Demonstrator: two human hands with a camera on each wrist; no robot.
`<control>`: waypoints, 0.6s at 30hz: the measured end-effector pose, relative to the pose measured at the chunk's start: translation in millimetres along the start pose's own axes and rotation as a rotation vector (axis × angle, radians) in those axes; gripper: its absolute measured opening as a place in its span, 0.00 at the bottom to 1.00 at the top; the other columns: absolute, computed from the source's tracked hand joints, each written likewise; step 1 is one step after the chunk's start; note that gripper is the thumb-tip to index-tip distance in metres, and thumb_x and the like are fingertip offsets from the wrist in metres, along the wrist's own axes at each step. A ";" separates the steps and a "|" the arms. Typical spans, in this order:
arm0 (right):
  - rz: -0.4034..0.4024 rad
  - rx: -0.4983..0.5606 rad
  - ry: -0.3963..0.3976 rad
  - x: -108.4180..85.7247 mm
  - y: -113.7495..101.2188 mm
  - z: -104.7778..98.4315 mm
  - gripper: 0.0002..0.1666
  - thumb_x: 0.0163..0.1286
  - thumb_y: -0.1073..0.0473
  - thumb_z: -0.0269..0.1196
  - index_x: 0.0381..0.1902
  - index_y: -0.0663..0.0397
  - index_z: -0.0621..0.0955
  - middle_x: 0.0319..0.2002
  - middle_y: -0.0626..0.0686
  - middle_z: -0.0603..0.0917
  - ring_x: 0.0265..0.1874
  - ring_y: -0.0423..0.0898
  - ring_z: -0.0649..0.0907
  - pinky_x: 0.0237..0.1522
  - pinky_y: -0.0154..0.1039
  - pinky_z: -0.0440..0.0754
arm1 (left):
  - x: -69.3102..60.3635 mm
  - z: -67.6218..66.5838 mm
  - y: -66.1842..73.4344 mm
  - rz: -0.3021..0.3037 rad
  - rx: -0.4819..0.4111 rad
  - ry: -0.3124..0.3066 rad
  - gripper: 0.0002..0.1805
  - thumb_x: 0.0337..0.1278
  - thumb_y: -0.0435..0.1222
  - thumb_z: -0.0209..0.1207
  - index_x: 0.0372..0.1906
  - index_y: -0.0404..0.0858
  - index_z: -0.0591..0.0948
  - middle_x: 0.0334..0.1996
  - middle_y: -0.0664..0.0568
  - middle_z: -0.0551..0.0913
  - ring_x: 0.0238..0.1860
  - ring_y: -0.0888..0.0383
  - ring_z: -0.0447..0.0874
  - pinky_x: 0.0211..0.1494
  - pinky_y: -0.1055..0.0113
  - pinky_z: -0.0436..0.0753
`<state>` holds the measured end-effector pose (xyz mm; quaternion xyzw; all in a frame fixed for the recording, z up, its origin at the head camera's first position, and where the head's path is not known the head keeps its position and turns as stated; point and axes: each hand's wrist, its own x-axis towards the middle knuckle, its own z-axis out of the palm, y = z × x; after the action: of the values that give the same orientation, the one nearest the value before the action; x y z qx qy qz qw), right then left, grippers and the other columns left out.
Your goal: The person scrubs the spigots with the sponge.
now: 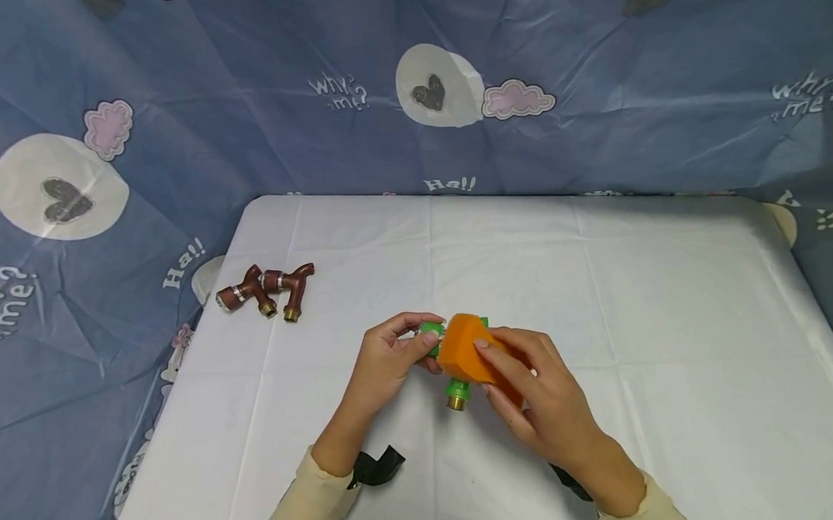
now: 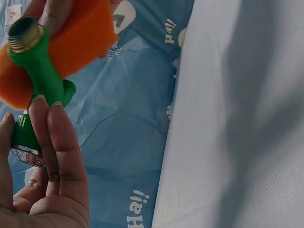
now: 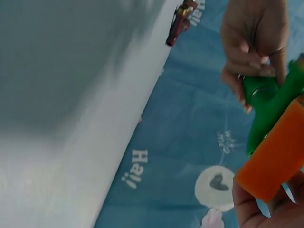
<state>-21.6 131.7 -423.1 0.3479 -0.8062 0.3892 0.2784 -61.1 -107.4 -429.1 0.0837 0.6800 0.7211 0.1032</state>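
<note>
Held above the table, a green tap (image 2: 45,76) has a brass threaded end that shows below the sponge in the head view. My left hand (image 1: 391,362) pinches the tap's green knob between thumb and fingers. An orange sponge (image 1: 465,351) is in my right hand (image 1: 544,390), thumb on one side and fingers on the other. The sponge lies against the tap's body and hides much of it in the head view. In the right wrist view the sponge's long face runs alongside the green body.
Two brown taps (image 1: 295,288) with brass threaded ends lie close together at the left of the white-covered table (image 1: 672,357). A blue printed cloth (image 1: 300,141) hangs behind the table and along its left side. Black straps (image 1: 378,467) are at both wrists.
</note>
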 end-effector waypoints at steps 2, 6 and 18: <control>0.003 -0.030 0.013 0.4 3.3 -1.2 0.24 0.83 0.48 0.57 0.64 0.59 0.82 0.59 0.64 0.80 0.54 0.60 0.80 0.67 0.30 0.71 | 0.3 0.1 0.7 -0.009 -0.007 -0.002 0.16 0.72 0.36 0.66 0.55 0.29 0.84 0.32 0.42 0.88 0.26 0.54 0.89 0.57 0.61 0.85; 0.004 -0.073 0.035 0.4 9.3 -3.4 0.23 0.83 0.49 0.57 0.63 0.59 0.82 0.59 0.64 0.80 0.54 0.62 0.80 0.66 0.31 0.71 | 0.4 -0.5 0.6 -0.045 -0.052 -0.037 0.16 0.71 0.33 0.66 0.57 0.27 0.83 0.42 0.42 0.86 0.29 0.54 0.90 0.54 0.58 0.87; 0.029 -0.204 0.139 -5.4 26.4 -7.8 0.22 0.81 0.52 0.58 0.60 0.61 0.84 0.56 0.67 0.82 0.49 0.66 0.79 0.56 0.43 0.75 | 3.0 0.4 1.8 -0.108 -0.179 -0.182 0.18 0.66 0.26 0.67 0.58 0.25 0.80 0.48 0.38 0.81 0.35 0.52 0.91 0.47 0.53 0.89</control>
<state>-37.5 152.0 -434.2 0.2779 -0.8254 0.3323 0.3620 -63.9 -106.4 -427.3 0.1027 0.6041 0.7618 0.2102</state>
